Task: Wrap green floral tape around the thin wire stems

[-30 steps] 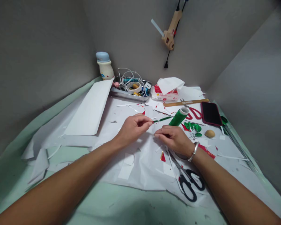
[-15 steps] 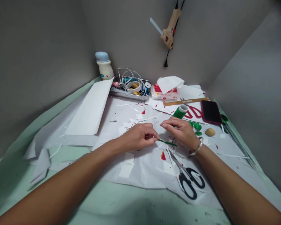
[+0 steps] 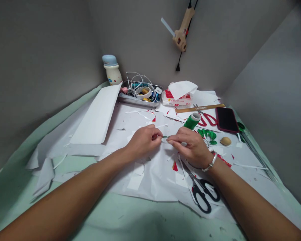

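- Head view, left hand (image 3: 143,140): fingers (image 3: 155,131) pinched narrow on a thin green foil strip (image 3: 165,136), which sits between the hands, mostly hidden.
- Right hand (image 3: 192,145): fingers (image 3: 175,138) narrow, tips just beside the strip; cannot tell if they grip it.
- Strip looks light, soft, easy to kink. I'd take it near an end, between pads.
- Near right hand: tilted green foil roll (image 3: 192,121), green foil leaves (image 3: 207,135), red-handled scissors (image 3: 207,119), black-handled scissors (image 3: 202,197).
- Mint-green desk (image 3: 115,214) under white paper (image 3: 150,180), scattered with red and white scraps.
- Far side: steel tray (image 3: 125,98) of cables (image 3: 137,82), phone (image 3: 226,119), wooden ruler (image 3: 200,108). Hot glue gun (image 3: 182,30) hangs on the grey wall (image 3: 52,50).
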The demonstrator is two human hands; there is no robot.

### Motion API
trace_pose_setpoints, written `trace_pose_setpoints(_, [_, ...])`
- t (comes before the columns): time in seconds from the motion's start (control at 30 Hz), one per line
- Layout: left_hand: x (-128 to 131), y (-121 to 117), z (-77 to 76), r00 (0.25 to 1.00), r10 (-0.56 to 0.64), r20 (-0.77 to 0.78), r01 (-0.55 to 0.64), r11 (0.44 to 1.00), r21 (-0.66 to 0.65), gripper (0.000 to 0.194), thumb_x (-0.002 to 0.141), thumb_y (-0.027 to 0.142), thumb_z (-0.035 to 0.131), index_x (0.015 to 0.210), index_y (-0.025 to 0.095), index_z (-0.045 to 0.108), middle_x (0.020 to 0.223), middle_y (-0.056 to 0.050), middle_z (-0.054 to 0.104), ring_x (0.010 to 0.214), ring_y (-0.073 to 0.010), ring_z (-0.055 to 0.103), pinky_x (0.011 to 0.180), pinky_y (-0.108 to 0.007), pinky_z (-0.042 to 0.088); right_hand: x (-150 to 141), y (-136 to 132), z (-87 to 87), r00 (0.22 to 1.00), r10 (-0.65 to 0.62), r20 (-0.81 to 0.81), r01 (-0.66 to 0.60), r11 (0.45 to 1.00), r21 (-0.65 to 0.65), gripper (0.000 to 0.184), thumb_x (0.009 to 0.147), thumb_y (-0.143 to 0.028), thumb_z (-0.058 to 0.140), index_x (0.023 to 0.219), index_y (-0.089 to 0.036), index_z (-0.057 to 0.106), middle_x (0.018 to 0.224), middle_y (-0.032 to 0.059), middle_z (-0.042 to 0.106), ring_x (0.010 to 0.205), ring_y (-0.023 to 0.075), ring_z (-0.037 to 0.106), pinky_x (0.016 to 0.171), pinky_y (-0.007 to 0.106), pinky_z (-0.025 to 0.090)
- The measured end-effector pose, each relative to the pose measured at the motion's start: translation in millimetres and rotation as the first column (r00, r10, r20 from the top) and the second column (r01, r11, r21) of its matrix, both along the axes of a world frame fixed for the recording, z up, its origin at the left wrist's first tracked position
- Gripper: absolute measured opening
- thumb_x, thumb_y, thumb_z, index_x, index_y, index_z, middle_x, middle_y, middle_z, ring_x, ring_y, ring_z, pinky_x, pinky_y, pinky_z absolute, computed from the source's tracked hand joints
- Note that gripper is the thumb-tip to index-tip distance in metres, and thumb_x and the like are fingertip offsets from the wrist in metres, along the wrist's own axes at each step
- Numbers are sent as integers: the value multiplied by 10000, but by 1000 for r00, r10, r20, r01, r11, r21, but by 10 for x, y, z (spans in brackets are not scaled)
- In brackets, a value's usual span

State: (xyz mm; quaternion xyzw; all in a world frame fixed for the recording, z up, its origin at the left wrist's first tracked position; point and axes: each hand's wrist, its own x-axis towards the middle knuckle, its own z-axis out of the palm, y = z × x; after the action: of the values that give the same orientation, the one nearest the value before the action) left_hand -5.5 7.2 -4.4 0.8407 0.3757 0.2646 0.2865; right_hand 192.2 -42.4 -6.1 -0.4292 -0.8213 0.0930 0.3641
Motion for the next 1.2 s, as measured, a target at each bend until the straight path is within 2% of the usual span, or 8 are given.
trace_pose_setpoints(0.13, [3,-66,37,959,-282,8,282,957,-68,196,768,144,522,836,189,700,757,-1,582,631,-96,503,606,-234,388,110,80,2,988,-71,-136,63,996,-66,167,875,-282,569,861,-202,715,691,25,595,666,145,529,624,276,415])
trace_pose_setpoints(0.23, [-4,-75,105,940,-318,121,335,927,-166,180,786,183,535,857,190,701,771,-4,595,644,-94,512,604,-231,392,163,139,-45,977,-104,-184,75,984,-160,186,875,-314,570,840,-200,712,695,18,607,661,142,544,622,270,421])
trace_pose_setpoints(0.43, [-8,1,125,963,-13,270,83,965,-248,199,822,296,547,873,154,677,809,-24,620,668,-107,529,637,-248,423,45,100,-135,995,-24,-102,3,980,-201,170,873,-265,563,840,-186,709,706,16,610,651,126,551,614,247,420])
trace_pose_setpoints(0.6, [-2,28,28,983,157,93,-152,987,-60,172,796,233,528,810,162,683,794,-27,606,667,-124,523,640,-262,413,-51,4,-91,995,77,63,-71,993,-94,158,876,-228,550,886,-203,705,684,17,568,690,140,525,660,263,413])
trace_pose_setpoints(0.77, [9,-22,-8,991,-94,-97,95,995,2,184,772,171,519,808,189,698,744,-16,590,666,-130,528,619,-248,393,20,23,-19,999,-19,-26,18,999,-50,167,882,-251,547,876,-203,707,685,19,582,676,139,529,644,268,417])
trace_pose_setpoints(0.93, [-2,-47,52,942,-336,15,334,930,-155,190,781,176,537,857,207,708,809,-7,624,694,-113,553,649,-235,413,153,134,-42,977,-123,-173,94,981,-171,193,868,-329,569,837,-199,708,700,17,615,646,137,549,613,265,431])
trace_pose_setpoints(1.03, [-14,-34,114,950,-276,142,304,921,-242,190,822,243,536,911,206,700,840,-20,635,728,-121,561,689,-256,432,158,162,-90,976,-127,-178,86,972,-220,191,861,-324,577,814,-192,706,700,13,617,650,134,556,612,255,430])
trace_pose_setpoints(1.2, [-15,24,105,978,20,207,26,976,-218,200,838,293,521,886,170,671,828,-27,633,665,-116,532,653,-266,432,27,89,-121,999,26,-27,-31,980,-196,171,871,-233,539,836,-192,702,701,16,607,660,129,551,624,246,423])
